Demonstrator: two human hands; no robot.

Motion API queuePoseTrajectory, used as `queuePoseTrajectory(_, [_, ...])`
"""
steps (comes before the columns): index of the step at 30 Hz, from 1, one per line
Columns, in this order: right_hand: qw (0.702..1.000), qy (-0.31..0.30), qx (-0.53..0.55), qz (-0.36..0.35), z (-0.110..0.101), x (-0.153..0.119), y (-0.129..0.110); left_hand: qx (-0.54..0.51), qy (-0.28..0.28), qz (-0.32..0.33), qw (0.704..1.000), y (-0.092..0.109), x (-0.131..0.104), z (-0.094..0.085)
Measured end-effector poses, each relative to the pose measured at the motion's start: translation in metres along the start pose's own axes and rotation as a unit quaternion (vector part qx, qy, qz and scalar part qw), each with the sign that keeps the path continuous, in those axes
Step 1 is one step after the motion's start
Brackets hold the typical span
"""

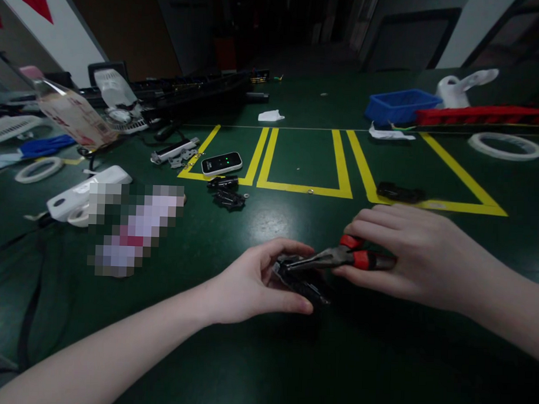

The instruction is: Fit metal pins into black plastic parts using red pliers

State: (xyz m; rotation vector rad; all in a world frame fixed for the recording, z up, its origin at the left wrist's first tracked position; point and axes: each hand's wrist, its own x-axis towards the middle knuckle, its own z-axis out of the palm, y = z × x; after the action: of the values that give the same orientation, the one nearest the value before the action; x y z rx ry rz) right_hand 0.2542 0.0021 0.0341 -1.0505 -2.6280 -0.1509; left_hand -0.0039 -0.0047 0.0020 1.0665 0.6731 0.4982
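Note:
Near the front middle of the green table, my left hand (253,281) is closed around a black part (304,286), its thumb along the near side. My right hand (404,254) grips red-handled pliers (332,257) from the right. The metal jaws of the pliers point left and lie at the upper left end of the black part, close to my left fingers. Whether the jaws pinch anything is too small to tell.
Black pieces (229,197) lie beside a white-rimmed device (222,163). Another black part (400,192) rests on yellow tape at the right. Farther back stand a blue bin (401,106) and a red rack (485,115). A bottle (71,112) leans at the left.

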Motion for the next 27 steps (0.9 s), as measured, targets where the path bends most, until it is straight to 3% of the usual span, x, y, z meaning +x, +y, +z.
queuePoseTrajectory(4, [0.999,-0.015,-0.016,-0.031,0.001,0.001,-0.008,0.207,0.046,0.046,0.976,0.0,-0.001,0.001])
queuePoseTrajectory(8, [0.999,-0.017,-0.016,-0.031,0.0,0.001,-0.012,0.293,0.034,0.102,0.95,0.001,-0.002,0.001])
queuePoseTrajectory(13, [1.0,-0.015,0.02,0.001,-0.001,0.004,-0.015,0.33,0.009,0.119,0.936,0.004,-0.004,0.001])
queuePoseTrajectory(27, [0.991,-0.048,0.089,0.088,0.002,0.003,-0.021,0.352,0.043,0.151,0.923,0.003,-0.003,-0.005])
